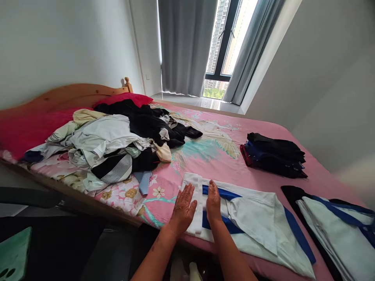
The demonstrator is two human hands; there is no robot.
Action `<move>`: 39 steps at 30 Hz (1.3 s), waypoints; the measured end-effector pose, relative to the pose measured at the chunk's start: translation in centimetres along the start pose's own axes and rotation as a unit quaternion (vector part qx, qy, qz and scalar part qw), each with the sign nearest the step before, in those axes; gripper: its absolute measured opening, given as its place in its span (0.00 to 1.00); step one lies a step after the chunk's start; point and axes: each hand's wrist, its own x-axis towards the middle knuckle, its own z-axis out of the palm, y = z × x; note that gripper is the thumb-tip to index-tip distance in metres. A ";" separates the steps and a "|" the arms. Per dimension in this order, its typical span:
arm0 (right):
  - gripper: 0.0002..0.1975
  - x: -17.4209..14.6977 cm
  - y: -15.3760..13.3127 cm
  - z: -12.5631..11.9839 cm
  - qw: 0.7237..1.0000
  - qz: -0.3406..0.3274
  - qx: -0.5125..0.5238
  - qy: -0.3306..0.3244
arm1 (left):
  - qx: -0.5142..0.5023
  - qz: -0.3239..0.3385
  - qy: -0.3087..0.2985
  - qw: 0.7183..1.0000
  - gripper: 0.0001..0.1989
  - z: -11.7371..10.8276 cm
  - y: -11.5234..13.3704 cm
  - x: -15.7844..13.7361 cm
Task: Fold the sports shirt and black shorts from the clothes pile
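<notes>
A white garment with blue bands (258, 218) lies partly folded along the near edge of the bed. Its left end carries a narrow folded-over strip (198, 203). My left hand (184, 207) lies on that end with its fingers stretched out. Just right of the strip, my right hand (213, 203) rests edgewise on the garment, fingers extended and palm turned toward the left hand. Neither hand grips the cloth. A folded flap (254, 218) covers the middle of the garment.
A loose heap of clothes (102, 136) spreads over the bed's left side, near red pillows (38, 128). Dark folded clothes (272, 156) are stacked at right. Another pile of white and blue clothes (340, 230) lies nearer. A green phone (14, 253) shows at lower left.
</notes>
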 end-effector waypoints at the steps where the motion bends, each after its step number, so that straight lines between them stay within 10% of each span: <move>1: 0.29 0.1 -0.6 0.2 0.997 -0.041 -0.057 -0.010 | 0.028 0.002 -0.006 1.000 0.26 -0.2 -0.2 -0.6; 5: 0.25 -0.1 -1.8 2.5 0.901 -0.198 -0.323 -0.211 | 0.099 -0.037 -0.067 0.992 0.29 0.3 -0.7 -2.7; 8: 0.26 0.3 -0.4 4.3 0.807 -0.177 -0.472 -0.308 | 0.106 -0.042 -0.087 0.990 0.39 1.0 -1.0 -3.4; 11: 0.30 1.7 1.6 5.0 0.774 -0.122 -0.547 -0.294 | 0.093 -0.040 -0.091 0.991 0.48 1.2 -1.1 -3.6; 17: 0.29 3.3 2.0 5.1 0.832 -0.070 -0.498 -0.235 | 0.045 -0.024 -0.069 0.996 0.50 1.2 -1.6 -3.8; 24: 0.23 -1.0 1.1 3.1 0.914 -0.103 -0.355 -0.168 | 0.007 -0.065 0.087 0.994 0.22 -0.2 -6.5 -3.9; 33: 0.23 -2.3 3.7 2.0 0.931 -0.129 -0.299 -0.164 | 0.160 -0.002 -0.097 0.982 0.27 -3.5 -7.1 -2.4; 39: 0.21 -1.5 2.1 1.5 0.980 -0.075 -0.130 -0.134 | 0.017 -0.056 -0.061 0.996 0.26 0.6 -4.2 0.1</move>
